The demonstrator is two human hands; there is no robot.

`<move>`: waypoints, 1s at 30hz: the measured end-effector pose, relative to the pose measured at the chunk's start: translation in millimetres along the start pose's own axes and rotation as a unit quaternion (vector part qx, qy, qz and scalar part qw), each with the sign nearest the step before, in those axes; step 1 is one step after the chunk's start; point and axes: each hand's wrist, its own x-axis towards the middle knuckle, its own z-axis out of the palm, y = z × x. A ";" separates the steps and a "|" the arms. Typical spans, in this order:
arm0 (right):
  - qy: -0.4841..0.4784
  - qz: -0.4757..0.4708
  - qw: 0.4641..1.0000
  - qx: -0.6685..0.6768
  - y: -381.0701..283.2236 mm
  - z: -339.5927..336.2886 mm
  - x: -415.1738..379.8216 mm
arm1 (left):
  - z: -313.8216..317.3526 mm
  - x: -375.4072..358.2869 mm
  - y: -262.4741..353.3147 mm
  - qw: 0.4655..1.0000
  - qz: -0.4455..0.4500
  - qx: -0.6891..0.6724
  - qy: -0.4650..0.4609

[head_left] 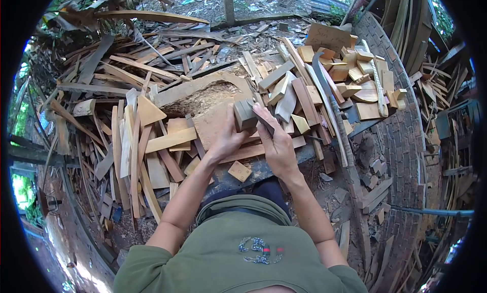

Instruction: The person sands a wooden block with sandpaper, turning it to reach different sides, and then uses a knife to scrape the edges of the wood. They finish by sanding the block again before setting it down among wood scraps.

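My left hand [231,140] is closed around a grey-brown wooden block [245,114], raised in front of my body over the workbench. My right hand [278,145] grips a thin, dark flat piece [264,121], its fingertips right at the block's right side. What this dark piece is made of, I cannot tell. Beneath both hands lies a broad, thick slab of wood [208,121] with a rough hollow in its top. A small pale block with dark spots [239,171] rests near the front edge, below my hands.
Long offcuts [133,156] are heaped at the left. Cut blocks [357,72] pile up at the back right, beside a curved dark strip [323,75] and a cardboard sign [328,37]. A brick wall [398,156] runs along the right. Scraps litter the ground.
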 end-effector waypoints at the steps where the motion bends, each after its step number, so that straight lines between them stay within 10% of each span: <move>1: -0.003 -0.001 1.000 0.001 -0.9 -3.1 3.5 | 0.2 -3.6 -5.1 1.000 0.001 -0.001 0.003; 4: -0.118 0.363 0.913 0.147 6.0 -15.7 16.0 | 17.3 -15.2 -0.3 0.992 0.053 0.111 0.024; 8: 0.003 0.003 0.999 -0.045 6.8 -2.6 -6.1 | -10.6 4.4 -34.0 0.987 0.098 0.111 0.065; 15: -0.026 0.281 0.908 0.308 38.3 -14.8 11.8 | 12.7 -9.0 8.5 0.939 0.149 0.309 0.022; 19: 0.062 0.332 0.872 0.354 30.2 -16.6 -0.6 | 4.3 -6.2 30.5 0.966 -0.011 0.245 0.084; 23: 0.007 0.262 0.944 0.199 15.6 -21.9 -5.7 | -3.3 -0.1 21.3 0.963 -0.037 0.254 0.081; 25: -0.037 -0.011 0.974 -0.222 -5.1 -19.2 -0.5 | -7.0 2.2 17.4 0.928 0.028 0.364 0.072; 30: -0.096 0.002 0.951 -0.292 -5.6 -10.7 13.7 | 4.6 -6.4 32.2 0.907 0.029 0.414 0.072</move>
